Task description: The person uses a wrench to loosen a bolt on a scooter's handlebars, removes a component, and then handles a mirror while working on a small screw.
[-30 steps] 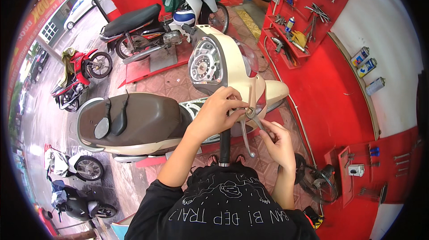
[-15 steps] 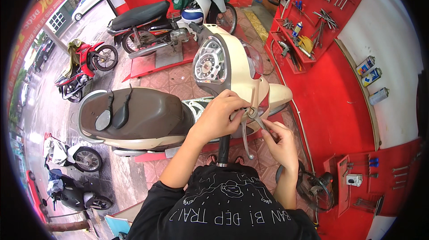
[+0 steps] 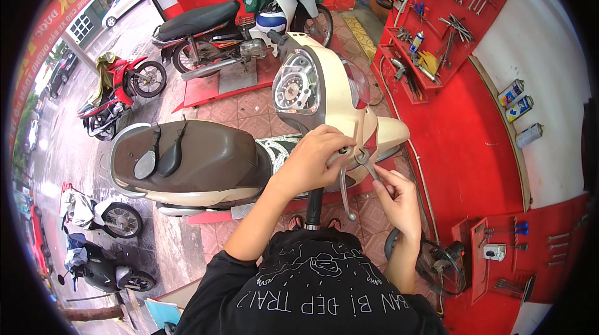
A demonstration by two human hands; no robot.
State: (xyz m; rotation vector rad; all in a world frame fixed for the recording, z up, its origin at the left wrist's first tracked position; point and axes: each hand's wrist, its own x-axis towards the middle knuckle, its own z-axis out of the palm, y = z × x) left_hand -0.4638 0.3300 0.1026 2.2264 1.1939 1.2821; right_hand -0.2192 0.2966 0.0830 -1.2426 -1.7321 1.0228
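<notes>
1. The left hand [image 3: 312, 160] is closed around the handlebar end of the cream scooter [image 3: 349, 104], just above the silver brake lever [image 3: 345, 193]
2. The right hand [image 3: 396, 201] pinches a small metal wrench [image 3: 367, 163]; its long axis points up-left to the lever pivot

Brake lever [image 3: 345, 190] blocks below; seat [image 3: 206, 157] crowds left (right open).

Your cream scooter [image 3: 337, 104] stands on the tiled floor [image 3: 249, 107], and 2 black mirrors [image 3: 159, 154] lie on its brown seat [image 3: 212, 154].
</notes>
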